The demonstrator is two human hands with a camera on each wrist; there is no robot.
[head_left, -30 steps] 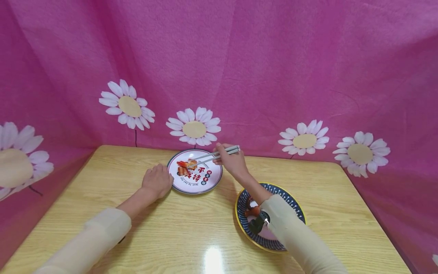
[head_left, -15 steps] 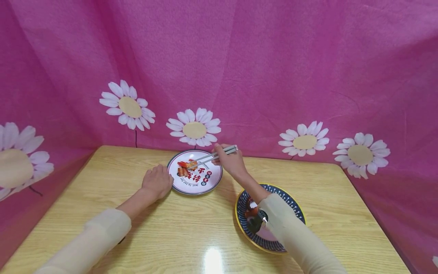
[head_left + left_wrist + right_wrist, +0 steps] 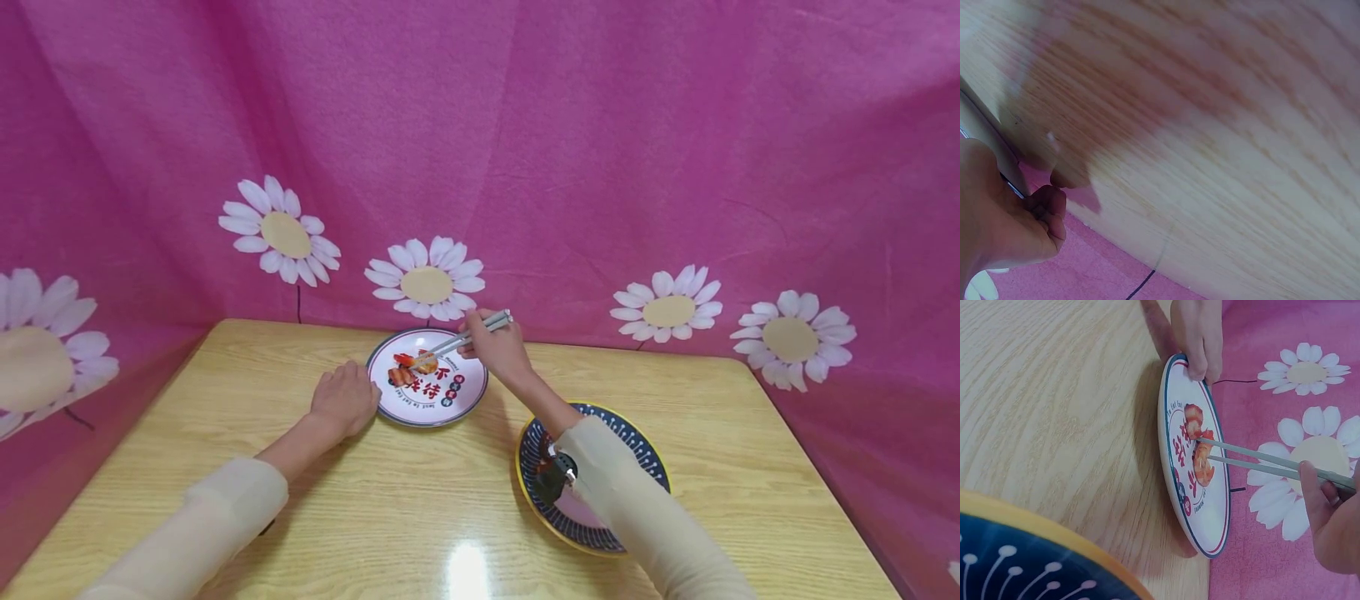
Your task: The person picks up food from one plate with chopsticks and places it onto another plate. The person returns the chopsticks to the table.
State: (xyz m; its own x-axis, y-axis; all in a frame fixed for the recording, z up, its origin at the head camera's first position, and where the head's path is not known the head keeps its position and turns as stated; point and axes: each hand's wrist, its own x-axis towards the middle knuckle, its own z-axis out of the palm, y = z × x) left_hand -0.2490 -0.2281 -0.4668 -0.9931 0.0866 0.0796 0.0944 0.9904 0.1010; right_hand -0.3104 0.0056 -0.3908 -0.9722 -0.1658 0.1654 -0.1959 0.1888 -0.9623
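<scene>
In the head view a white plate [image 3: 420, 408] with a dark rim and red lettering lies at the back of the table. My left hand [image 3: 347, 398] grips its left edge; the right wrist view shows those fingers [image 3: 1197, 356] at the rim. My right hand [image 3: 498, 348] holds a pair of pale chopsticks [image 3: 480, 327] reaching over the plate. Their tips are at an orange-red shrimp [image 3: 1202, 467]; whether they pinch it I cannot tell. Beside the shrimp lies a brown-red piece of meat [image 3: 1193, 417], also on the plate.
A dark blue patterned bowl with a yellow rim [image 3: 528, 500] stands under my right forearm, which partly hides its contents. A black wrist camera [image 3: 564, 467] shows above it. A pink flowered cloth [image 3: 555, 208] hangs behind the wooden table [image 3: 390, 517].
My right hand has shifted slightly left, and the chopsticks have drawn closer together. The shrimp appears slightly turned on the plate. My left hand has stayed at the rim.
</scene>
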